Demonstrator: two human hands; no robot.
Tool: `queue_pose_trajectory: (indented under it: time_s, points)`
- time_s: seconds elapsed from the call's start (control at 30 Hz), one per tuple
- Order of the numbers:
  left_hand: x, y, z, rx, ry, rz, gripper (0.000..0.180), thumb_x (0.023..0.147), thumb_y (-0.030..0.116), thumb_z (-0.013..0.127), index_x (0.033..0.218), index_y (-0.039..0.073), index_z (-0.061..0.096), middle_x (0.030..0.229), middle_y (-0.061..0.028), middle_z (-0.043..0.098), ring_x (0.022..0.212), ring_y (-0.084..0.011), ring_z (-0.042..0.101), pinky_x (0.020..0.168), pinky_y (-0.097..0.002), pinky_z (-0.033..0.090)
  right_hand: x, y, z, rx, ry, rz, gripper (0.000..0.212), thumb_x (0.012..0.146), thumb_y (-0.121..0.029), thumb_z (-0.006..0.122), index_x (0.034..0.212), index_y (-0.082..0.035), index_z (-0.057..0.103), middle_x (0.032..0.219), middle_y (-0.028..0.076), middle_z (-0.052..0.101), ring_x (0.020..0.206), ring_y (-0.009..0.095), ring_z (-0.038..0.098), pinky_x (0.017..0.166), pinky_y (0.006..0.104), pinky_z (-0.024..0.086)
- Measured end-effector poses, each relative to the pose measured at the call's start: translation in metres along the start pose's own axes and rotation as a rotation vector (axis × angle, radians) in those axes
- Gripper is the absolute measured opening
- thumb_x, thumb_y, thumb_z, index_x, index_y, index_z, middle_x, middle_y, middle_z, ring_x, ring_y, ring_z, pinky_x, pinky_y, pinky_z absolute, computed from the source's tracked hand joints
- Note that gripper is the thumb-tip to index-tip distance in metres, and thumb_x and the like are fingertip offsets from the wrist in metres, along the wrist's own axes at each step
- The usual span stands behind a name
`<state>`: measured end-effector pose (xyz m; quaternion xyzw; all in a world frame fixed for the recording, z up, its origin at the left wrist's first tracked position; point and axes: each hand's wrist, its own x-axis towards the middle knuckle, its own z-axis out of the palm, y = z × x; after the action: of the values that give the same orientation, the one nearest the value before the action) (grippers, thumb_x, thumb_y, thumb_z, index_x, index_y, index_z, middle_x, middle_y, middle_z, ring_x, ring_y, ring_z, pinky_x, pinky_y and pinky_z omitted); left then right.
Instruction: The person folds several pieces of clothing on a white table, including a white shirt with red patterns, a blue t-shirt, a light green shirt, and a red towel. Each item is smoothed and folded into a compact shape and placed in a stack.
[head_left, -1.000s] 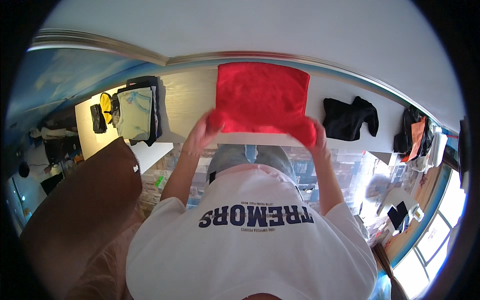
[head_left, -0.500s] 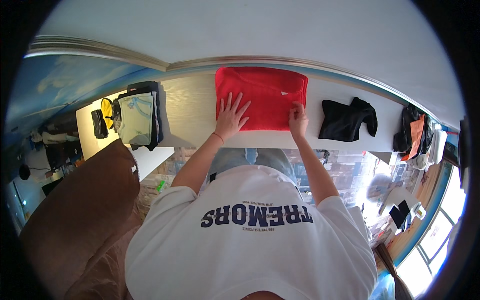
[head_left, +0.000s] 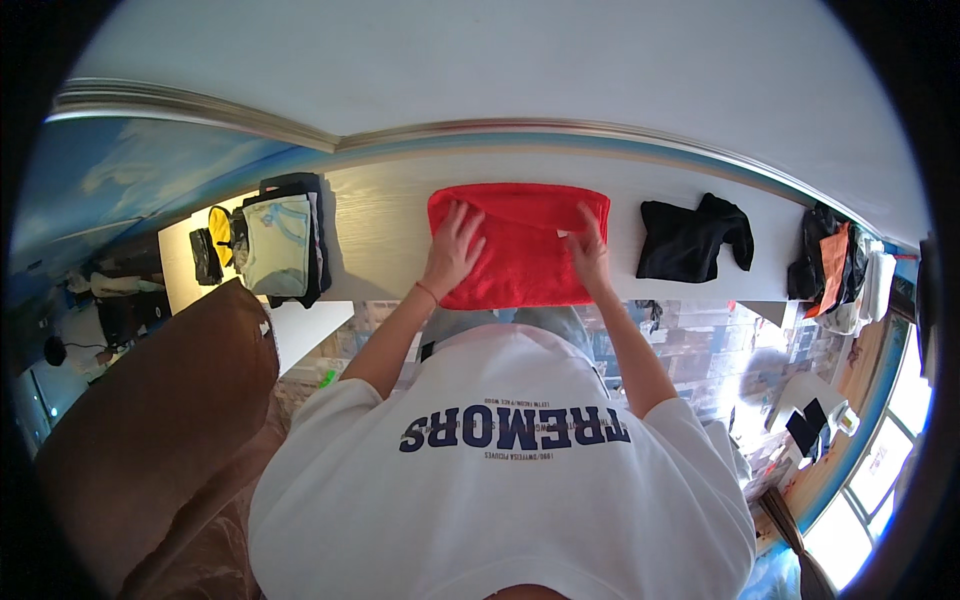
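A red garment (head_left: 520, 250) lies folded flat on the pale wooden table (head_left: 380, 225), straight ahead of me. My left hand (head_left: 453, 250) rests palm down on its left half, fingers spread. My right hand (head_left: 588, 250) presses flat on its right half, next to a small white tag. Neither hand grips the cloth.
A stack of folded clothes (head_left: 282, 245) sits on the table's left end beside a yellow and black item (head_left: 215, 235). A crumpled black garment (head_left: 692, 238) lies to the right, more clothes (head_left: 835, 265) beyond it. A brown chair back (head_left: 150, 420) stands at my left.
A second ago both hands held the red garment up by its lower corners. It has since been laid down and folded, and the hands now press flat on it.
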<state>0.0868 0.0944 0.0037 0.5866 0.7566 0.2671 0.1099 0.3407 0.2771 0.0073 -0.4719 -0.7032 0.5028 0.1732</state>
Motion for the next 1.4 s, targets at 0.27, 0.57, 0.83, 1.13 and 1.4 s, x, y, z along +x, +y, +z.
queue_pose_trajectory:
  time_s: [0.27,0.57,0.83,1.13,1.4]
  points:
    - [0.059,-0.012,-0.026,-0.018,0.154,-0.078,0.052,0.099,0.012,0.064,0.149,0.009,0.051,0.163,-0.0193,0.037,0.147,-0.0437,0.041,0.115,-0.0493,0.044,0.044,-0.025,-0.005,0.020,0.218,-0.205,0.036,0.097,-0.005,0.068,0.133,-0.010,0.062,0.110,0.013,0.074,0.089,0.017,0.072,0.077,0.0341,0.058]
    - [0.083,-0.015,0.021,0.168,-0.081,-0.025,0.066,0.096,0.033,0.071,0.153,0.012,0.047,0.158,-0.0165,0.045,0.149,-0.0434,0.038,0.117,-0.0626,0.036,-0.072,0.039,0.054,0.287,-0.445,0.386,0.021,0.101,-0.018,0.069,0.101,0.003,0.074,0.085,0.008,0.076,0.075,0.014,0.072,0.068,0.0297,0.058]
    - [0.065,-0.024,0.012,0.178,0.127,-0.151,0.055,0.094,0.035,0.074,0.142,0.015,0.056,0.151,-0.0118,0.054,0.148,-0.0422,0.040,0.115,-0.0724,0.031,-0.043,0.047,-0.006,-0.122,0.182,0.218,0.026,0.095,-0.029,0.075,0.098,-0.003,0.076,0.083,0.013,0.076,0.077,0.025,0.073,0.071,0.0383,0.057]
    - [0.034,-0.084,-0.006,0.061,0.137,-0.552,0.040,0.090,0.034,0.080,0.120,0.010,0.070,0.104,-0.0112,0.074,0.113,-0.0383,0.063,0.116,-0.0599,0.036,0.112,0.017,-0.032,-0.470,0.222,0.107,0.044,0.091,-0.048,0.075,0.113,-0.010,0.077,0.109,0.013,0.075,0.109,0.033,0.068,0.091,0.0433,0.054]
    - [0.045,-0.070,-0.016,-0.520,0.317,-0.359,0.015,0.095,0.015,0.074,0.104,0.004,0.070,0.098,-0.0082,0.073,0.089,-0.0184,0.069,0.104,-0.0369,0.049,0.107,0.007,-0.044,-0.280,0.122,0.005,0.043,0.090,-0.039,0.080,0.111,-0.003,0.072,0.108,0.010,0.076,0.098,0.032,0.072,0.087,0.0384,0.057]
